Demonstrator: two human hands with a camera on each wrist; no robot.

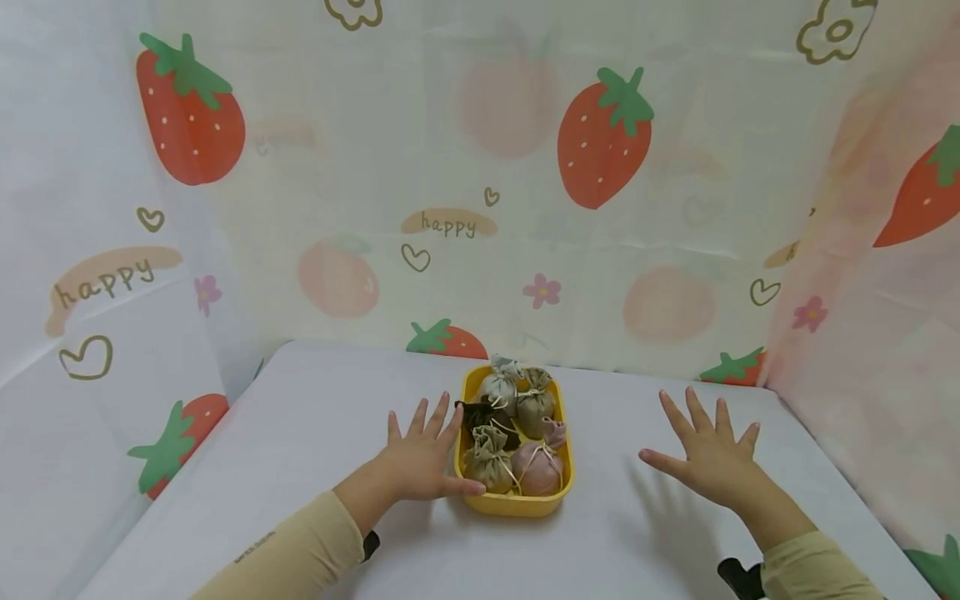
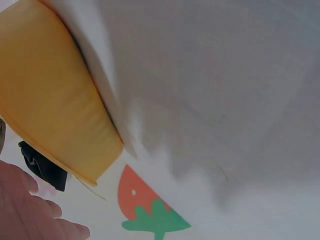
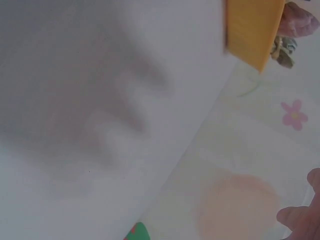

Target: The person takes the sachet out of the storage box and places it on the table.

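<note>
Hands spread flat, holding nothing: my left hand (image 1: 422,457) touches the yellow tray (image 1: 516,502); right hand (image 1: 708,454) hovers apart. Next, I'd judge, pinching a pouch (image 1: 489,460).

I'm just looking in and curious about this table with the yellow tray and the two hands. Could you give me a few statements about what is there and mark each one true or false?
1. The yellow tray holds small tied cloth pouches. True.
2. The right hand grips a pouch. False: it is spread open, apart from the tray, holding nothing.
3. The left hand is beside the tray's left edge, fingers spread. True.
4. The tray stands on a green table. False: the table is white.
5. Strawberries are printed on the backdrop. True.
</note>
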